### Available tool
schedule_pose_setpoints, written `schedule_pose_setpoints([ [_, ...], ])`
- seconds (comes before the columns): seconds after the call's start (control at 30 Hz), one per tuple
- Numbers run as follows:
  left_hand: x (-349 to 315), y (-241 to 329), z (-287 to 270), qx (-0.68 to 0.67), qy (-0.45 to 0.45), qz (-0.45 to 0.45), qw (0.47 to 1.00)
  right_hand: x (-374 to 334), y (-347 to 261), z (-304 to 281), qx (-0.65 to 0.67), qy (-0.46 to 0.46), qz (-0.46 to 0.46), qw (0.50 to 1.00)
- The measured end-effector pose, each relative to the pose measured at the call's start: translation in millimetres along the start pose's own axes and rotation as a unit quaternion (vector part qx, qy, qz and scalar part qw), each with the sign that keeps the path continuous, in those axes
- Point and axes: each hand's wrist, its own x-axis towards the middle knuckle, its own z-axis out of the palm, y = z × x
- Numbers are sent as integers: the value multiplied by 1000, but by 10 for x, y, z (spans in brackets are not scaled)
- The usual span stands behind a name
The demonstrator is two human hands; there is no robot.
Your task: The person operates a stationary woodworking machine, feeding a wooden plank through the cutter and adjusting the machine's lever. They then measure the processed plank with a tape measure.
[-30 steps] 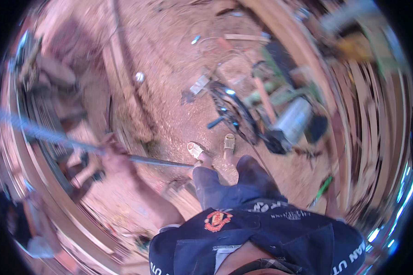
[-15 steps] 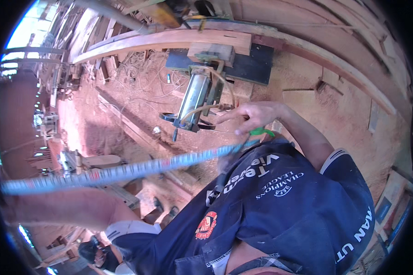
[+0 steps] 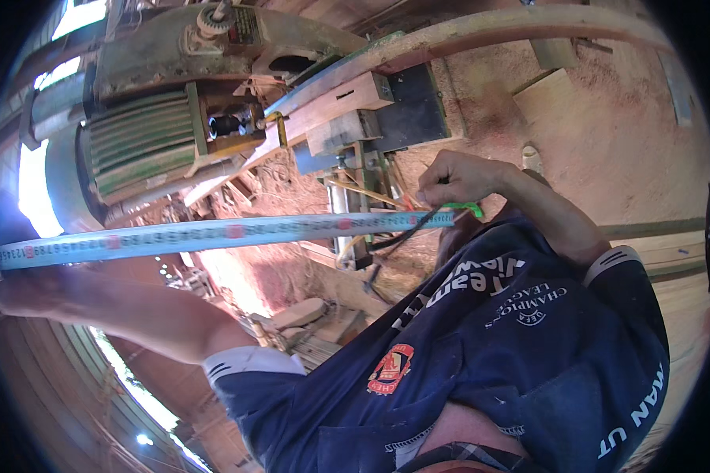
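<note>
A pale blue tape measure (image 3: 237,231) with dark and red marks runs almost level from the left rim to my waist. My left hand (image 3: 8,288) is at its far left end, shut on it as far as the dark rim shows; the fingers are mostly hidden. My right hand (image 3: 457,180) is curled with fingers closed just above the tape's other end. Whatever may be in it is hidden. Right under it are a bright green piece (image 3: 471,210) and a black strap (image 3: 406,235). Beyond the tape a metal clamp cylinder (image 3: 343,197) is partly covered.
A large machine with a ribbed green motor (image 3: 146,142) fills the upper left. A slotted timber (image 3: 347,102) lies along a dark plate (image 3: 412,106), with a wooden block (image 3: 339,132) against it. Long beams (image 3: 497,30) curve across the top. Sawdust (image 3: 489,79) covers the floor.
My view has swung, bringing the green motor into sight. My left arm and the tape measure sit higher in the picture. My right hand's fingers, spread before, are now curled in.
</note>
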Motion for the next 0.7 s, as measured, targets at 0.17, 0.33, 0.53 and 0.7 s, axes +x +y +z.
schedule_pose_setpoints([
  [0.17, -1782, -753, 1323, 27, -389, -146, 909, 117, 203, 44, -67, 108, 24, 992],
  [0.33, -2055, -746, 1320, 195, -235, -289, 907, -315, 719, 123, -3, 382, 111, 918],
  [0.53, -1122, -532, 670, 248, -1, -203, 947, -1165, 1342, 116, 34, 512, 177, 840],
  [0.7, -1184, -884, 839, 237, -52, -181, 953, -1302, 1668, 116, 72, 527, 153, 833],
])
